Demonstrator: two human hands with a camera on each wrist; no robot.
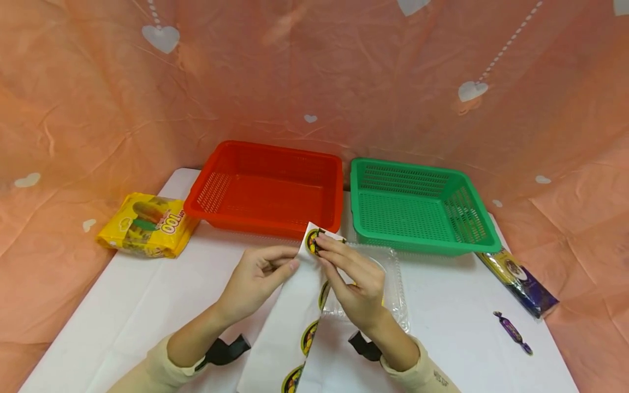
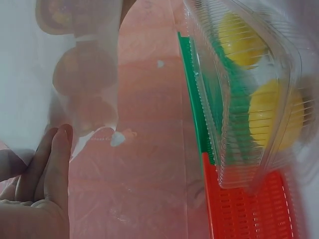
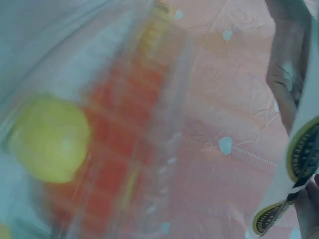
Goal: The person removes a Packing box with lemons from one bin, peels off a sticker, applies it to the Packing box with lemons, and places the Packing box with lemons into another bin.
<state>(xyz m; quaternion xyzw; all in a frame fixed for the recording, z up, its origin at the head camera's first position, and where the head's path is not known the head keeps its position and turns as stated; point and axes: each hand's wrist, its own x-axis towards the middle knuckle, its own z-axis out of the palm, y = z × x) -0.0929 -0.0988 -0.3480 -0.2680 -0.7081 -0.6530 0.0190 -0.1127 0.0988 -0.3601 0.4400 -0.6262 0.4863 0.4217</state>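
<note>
A long white sheet of round stickers (image 1: pixel 287 322) hangs between both hands, with black-and-yellow labels along its right edge. My left hand (image 1: pixel 257 278) pinches the sheet's left edge near the top between thumb and fingers. On the other side, my right hand (image 1: pixel 358 278) grips the top right corner, fingers lying over the uppermost sticker (image 1: pixel 312 242). Behind the right hand stands a clear plastic box (image 1: pixel 395 284), partly hidden by it. Yellow round fruits (image 2: pixel 276 117) show inside this box in the left wrist view; the right wrist view blurs it.
At the back of the white table (image 1: pixel 123 305) are a red basket (image 1: pixel 265 228) and a green basket (image 1: pixel 427 244). A yellow snack packet (image 1: pixel 152 226) lies at left. A purple-and-gold packet (image 1: pixel 521 281) and a purple wrapped candy (image 1: pixel 512 332) lie at right.
</note>
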